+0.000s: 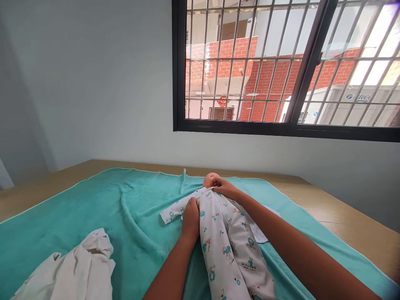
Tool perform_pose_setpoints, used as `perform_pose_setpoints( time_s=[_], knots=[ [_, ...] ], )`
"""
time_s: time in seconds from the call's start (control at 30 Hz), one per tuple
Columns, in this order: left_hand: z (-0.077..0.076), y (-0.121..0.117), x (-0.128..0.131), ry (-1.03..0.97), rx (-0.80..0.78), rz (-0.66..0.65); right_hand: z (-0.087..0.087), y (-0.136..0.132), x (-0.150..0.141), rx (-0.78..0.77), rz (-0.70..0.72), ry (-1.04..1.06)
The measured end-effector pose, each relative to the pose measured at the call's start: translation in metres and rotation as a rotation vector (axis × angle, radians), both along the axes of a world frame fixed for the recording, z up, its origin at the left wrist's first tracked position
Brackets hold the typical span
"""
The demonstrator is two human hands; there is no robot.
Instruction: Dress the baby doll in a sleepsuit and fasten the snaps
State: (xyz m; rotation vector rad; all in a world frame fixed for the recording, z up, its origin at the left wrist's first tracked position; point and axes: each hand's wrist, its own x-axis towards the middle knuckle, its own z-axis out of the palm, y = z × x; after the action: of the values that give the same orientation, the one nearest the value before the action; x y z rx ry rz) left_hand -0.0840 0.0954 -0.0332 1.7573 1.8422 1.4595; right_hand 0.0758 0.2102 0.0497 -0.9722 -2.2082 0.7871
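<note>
A white baby garment [218, 233] with small teal and red animal prints lies lengthwise in front of me, its legs toward me and one sleeve [175, 210] stretched out to the left. Above its collar shows the small round head of what looks like a baby doll [210, 179]; the garment hides the body. My left hand [191, 216] is closed on the garment's left edge, at the chest. My right hand [225, 187] pinches the cloth at the neckline, close to the head. Its forearm crosses over the right side of the garment.
A teal blanket [93, 208] covers most of the wooden surface [353, 216]. At the lower left lies a crumpled off-white cloth [84, 266]. Beyond are a pale wall [109, 83] and a dark-framed window [237, 127] with metal bars.
</note>
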Motion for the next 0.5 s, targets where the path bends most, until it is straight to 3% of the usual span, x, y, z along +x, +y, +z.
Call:
perform_pose_setpoints(
  time_s=[0.1,0.17,0.23,0.3,0.4,0.5],
  knots=[
    [-0.003,0.0,0.001,0.137,0.014,0.062,-0.014,-0.009,0.014,-0.147,-0.004,0.282],
    [-0.003,-0.001,0.001,0.217,0.018,0.078,-0.025,-0.017,0.026,-0.129,-0.158,0.378],
    [-0.002,-0.003,0.001,0.261,0.025,0.076,-0.037,-0.025,0.04,-0.016,-0.343,0.397],
    [0.001,-0.006,0.001,0.242,0.055,0.065,-0.05,-0.034,0.057,0.164,-0.467,0.34],
    [0.007,-0.009,-0.001,0.098,0.13,0.062,-0.068,-0.047,0.09,0.41,-0.539,0.151],
    [0.01,-0.011,-0.002,-0.012,0.21,0.046,-0.08,-0.058,0.134,0.447,-0.681,-0.015]
  ],
)
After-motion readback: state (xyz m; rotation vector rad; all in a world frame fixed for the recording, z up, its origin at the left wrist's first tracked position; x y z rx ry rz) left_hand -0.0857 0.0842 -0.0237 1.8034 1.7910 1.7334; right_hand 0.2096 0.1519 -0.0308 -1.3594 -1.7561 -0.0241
